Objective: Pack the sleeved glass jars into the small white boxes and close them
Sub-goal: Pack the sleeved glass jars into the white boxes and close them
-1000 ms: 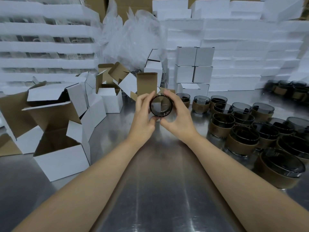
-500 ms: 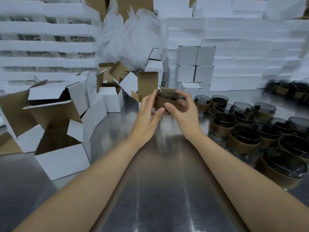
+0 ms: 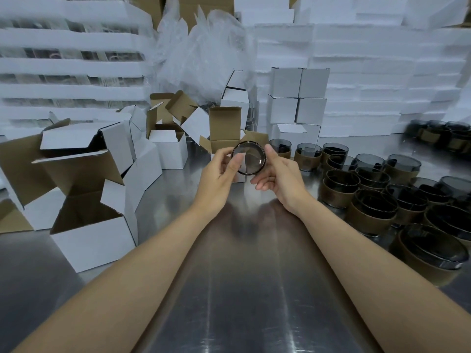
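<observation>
Item: two forearms point(image 3: 142, 271), which were bare along their whole visible length. Left grip point(image 3: 216, 177) and right grip point(image 3: 281, 175) were bare too; visible nails point(image 3: 238, 158) were short and plain.

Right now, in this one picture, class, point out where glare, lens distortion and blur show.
Head view: glare streaks run down the steel table; head view, left edge: wide-angle distortion tilts and bows the foam stacks; head view, far right: the distant jars look smeared; head view, centre: the held jar is sharp, with a small highlight.
</observation>
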Tool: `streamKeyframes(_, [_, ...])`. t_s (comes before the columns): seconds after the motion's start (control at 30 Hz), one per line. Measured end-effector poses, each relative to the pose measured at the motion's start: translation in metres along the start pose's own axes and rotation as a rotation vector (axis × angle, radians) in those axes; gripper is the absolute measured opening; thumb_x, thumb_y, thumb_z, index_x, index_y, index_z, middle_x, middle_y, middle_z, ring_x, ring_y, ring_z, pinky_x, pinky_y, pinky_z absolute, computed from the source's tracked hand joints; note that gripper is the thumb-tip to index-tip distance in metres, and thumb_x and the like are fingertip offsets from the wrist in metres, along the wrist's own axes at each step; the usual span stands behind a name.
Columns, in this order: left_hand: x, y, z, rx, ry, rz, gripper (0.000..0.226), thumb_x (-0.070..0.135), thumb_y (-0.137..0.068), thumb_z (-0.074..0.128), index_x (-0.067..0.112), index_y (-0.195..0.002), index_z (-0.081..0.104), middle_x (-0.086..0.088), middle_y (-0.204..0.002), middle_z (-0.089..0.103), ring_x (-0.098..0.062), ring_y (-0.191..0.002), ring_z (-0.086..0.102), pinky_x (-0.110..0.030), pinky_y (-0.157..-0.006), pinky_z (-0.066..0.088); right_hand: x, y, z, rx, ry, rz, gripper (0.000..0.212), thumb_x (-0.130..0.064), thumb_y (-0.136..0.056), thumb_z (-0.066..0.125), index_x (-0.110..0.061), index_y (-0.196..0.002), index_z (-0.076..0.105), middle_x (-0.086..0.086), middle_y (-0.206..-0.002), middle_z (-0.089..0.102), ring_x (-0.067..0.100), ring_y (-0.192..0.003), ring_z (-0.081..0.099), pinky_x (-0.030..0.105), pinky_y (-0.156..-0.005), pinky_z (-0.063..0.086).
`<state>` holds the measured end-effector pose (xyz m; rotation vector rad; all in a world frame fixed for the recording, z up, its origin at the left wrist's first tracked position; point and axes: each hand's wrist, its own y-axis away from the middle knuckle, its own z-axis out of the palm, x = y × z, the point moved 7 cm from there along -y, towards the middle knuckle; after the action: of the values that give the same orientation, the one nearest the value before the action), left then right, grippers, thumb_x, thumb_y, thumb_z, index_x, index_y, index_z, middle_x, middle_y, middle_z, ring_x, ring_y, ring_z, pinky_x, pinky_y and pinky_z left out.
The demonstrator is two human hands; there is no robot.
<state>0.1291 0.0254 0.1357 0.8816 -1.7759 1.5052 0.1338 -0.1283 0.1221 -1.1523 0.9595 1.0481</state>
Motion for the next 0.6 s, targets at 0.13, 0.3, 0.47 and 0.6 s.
streamKeyframes(0.13, [-0.0020, 0.0000, -0.0014, 0.044, -0.003, -0.011, 0.037, 0.058, -0.083, 0.048, 0.027, -0.101, 0.057, 0.010, -0.078, 0.061, 0.000, -0.065, 0.059, -0.014, -0.063, 0.046, 0.0064, -0.0030, -0.0010, 0.029, 0.065, 0.038, 0.055, -0.050, -0.091, 0.055, 0.001, -0.073, 0.062, 0.017, -0.056, 0.066, 0.018, -0.040, 0.057, 0.019, -0.038, 0.042])
streamKeyframes(0.3, [-0.0019, -0.0020, -0.0015, 0.030, -0.053, -0.010, 0.031, 0.043, -0.090, 0.053, 0.024, -0.114, 0.054, 0.013, -0.100, 0.062, 0.003, -0.084, 0.058, -0.023, -0.078, 0.051, 0.0061, -0.0036, -0.0030, 0.048, 0.087, -0.002, 0.044, -0.049, -0.093, 0.054, -0.009, -0.083, 0.070, 0.010, -0.067, 0.070, 0.017, -0.053, 0.064, 0.021, -0.046, 0.046])
streamKeyframes(0.47, [0.0010, -0.0016, 0.0017, -0.012, -0.145, 0.039, 0.040, 0.029, -0.092, 0.062, 0.022, -0.130, 0.051, 0.014, -0.118, 0.058, 0.004, -0.104, 0.056, -0.008, -0.083, 0.043, 0.0049, -0.0015, -0.0006, 0.015, 0.034, 0.016, 0.032, -0.045, -0.096, 0.052, -0.020, -0.103, 0.070, 0.007, -0.094, 0.074, 0.019, -0.080, 0.069, 0.026, -0.057, 0.052])
streamKeyframes(0.6, [-0.0001, -0.0019, 0.0052, -0.041, -0.199, 0.068, 0.048, 0.014, -0.090, 0.064, 0.019, -0.135, 0.048, 0.013, -0.123, 0.054, -0.003, -0.111, 0.054, -0.006, -0.084, 0.042, -0.0025, 0.0010, -0.0019, 0.033, -0.014, -0.053, 0.029, -0.035, -0.097, 0.054, -0.015, -0.114, 0.064, 0.012, -0.106, 0.069, 0.020, -0.091, 0.069, 0.027, -0.066, 0.055])
